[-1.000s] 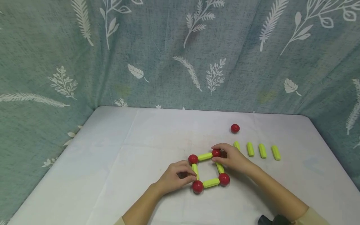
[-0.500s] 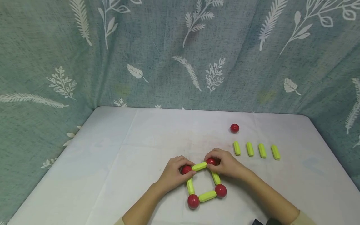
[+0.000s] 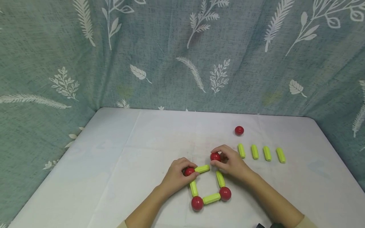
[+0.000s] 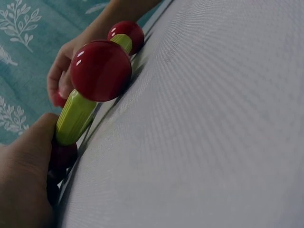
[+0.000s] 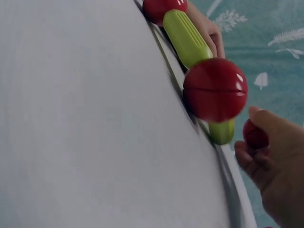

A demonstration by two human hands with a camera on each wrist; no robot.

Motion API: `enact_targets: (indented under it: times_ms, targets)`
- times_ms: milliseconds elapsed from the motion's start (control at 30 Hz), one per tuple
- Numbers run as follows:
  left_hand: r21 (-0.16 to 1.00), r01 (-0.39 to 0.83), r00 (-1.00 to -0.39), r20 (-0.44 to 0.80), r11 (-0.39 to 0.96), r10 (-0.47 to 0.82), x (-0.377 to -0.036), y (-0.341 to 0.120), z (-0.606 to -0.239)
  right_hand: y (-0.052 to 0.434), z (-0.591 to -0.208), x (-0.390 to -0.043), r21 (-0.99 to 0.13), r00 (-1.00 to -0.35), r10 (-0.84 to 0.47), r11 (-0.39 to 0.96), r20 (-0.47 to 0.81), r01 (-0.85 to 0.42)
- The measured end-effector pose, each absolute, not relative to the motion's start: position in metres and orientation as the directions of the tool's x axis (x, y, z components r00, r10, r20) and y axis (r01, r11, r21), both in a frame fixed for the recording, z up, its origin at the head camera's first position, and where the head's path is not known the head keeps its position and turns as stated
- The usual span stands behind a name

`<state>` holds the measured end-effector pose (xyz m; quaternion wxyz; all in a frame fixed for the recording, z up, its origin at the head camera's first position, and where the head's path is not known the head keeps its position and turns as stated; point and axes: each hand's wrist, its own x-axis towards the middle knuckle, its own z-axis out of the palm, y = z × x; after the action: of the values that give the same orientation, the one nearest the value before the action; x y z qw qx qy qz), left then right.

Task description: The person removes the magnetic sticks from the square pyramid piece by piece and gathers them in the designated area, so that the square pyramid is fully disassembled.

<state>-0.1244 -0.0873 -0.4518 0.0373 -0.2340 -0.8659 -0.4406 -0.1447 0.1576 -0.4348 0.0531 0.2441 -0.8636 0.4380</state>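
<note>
With our right hand (image 3: 232,164) we pinch a red ball (image 3: 215,156) between thumb and fingertips, just off the far right corner of the square frame (image 3: 206,185) of green sticks and red balls lying on the white desk (image 3: 114,164). Our left hand (image 3: 176,177) curls its fingers round the frame's far left ball (image 3: 188,171), with a stick (image 3: 202,168) joined to it. To the right, four loose green sticks (image 3: 260,152) lie in a row, and a single red ball (image 3: 239,130) sits beyond them, near the leaf-patterned curtain (image 3: 182,53).
</note>
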Motion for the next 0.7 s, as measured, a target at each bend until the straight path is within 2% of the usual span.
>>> enact_targets:
  times_ms: [100,367,467,600,700]
  targets:
    - [0.755,0.418,-0.900,0.268,0.505,0.344,-0.124,-0.087,-0.453,0.166,-0.427,-0.148,-0.761,-0.894,-0.318,0.478,0.316,-0.439]
    - [0.751,0.416,-0.903,0.275,0.513,0.331,-0.125,-0.087,-0.455,0.210,-0.410,-0.162,-0.856,-0.977,-0.094,0.471,0.190,-0.212]
    - [0.752,0.409,-0.906,0.270,0.516,0.325,-0.125,-0.087,-0.454,0.232,-0.407,-0.171,-0.856,-0.982,-0.052,0.483,0.182,-0.184]
    - [0.763,0.390,-0.916,0.260,0.516,0.307,-0.126,-0.088,-0.454,0.261,-0.405,-0.184,-0.817,-0.991,-0.037,0.563,0.129,-0.128]
    - [0.787,0.374,-0.923,0.265,0.491,0.279,-0.126,-0.088,-0.455,0.278,-0.407,-0.194,-0.791,-0.999,-0.018,0.611,0.026,-0.032]
